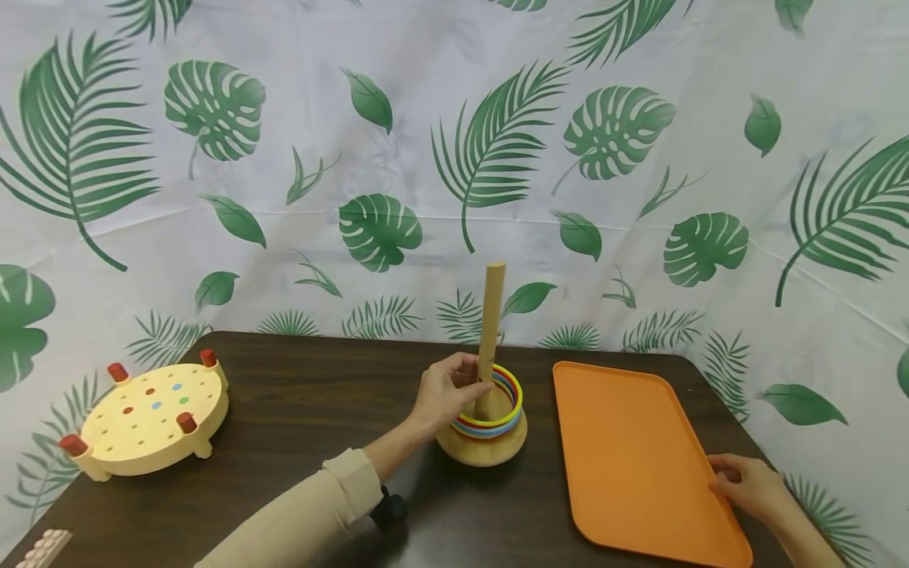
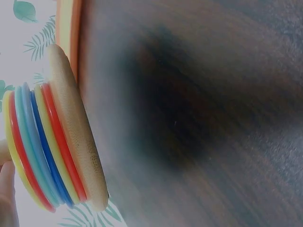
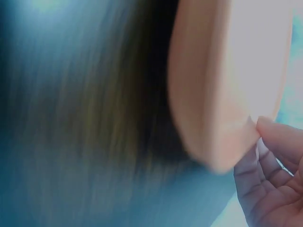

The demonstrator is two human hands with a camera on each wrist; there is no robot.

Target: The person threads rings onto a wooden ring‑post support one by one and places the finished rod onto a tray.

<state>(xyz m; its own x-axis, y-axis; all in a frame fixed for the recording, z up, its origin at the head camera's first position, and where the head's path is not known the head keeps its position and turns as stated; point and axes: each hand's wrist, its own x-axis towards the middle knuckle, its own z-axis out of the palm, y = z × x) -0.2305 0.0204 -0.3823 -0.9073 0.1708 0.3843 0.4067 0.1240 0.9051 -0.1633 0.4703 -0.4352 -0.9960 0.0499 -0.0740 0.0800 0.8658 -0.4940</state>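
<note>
In the head view, a wooden ring-toss stand (image 1: 477, 451) has a thick upright post (image 1: 492, 315) leaning slightly right. Several coloured rings (image 1: 516, 410), yellow, red and blue among them, lie stacked round the post on the round base. My left hand (image 1: 447, 390) grips the post low down, just above the rings, thumb in front. Only a bit of that hand shows at the left edge of the left wrist view, beside the stacked rings (image 2: 40, 142). On the right, my right hand (image 1: 753, 485) pinches the edge of an orange tray (image 1: 632, 450) between thumb and fingers.
A round cream pegboard (image 1: 156, 418) with red-tipped legs sits at the table's left. A pale knobbed piece (image 1: 46, 548) lies at the near left corner. Leaf-printed cloth (image 1: 454, 158) hangs behind the dark wooden table (image 1: 319, 379). A black object (image 1: 389, 509) shows beside the left sleeve.
</note>
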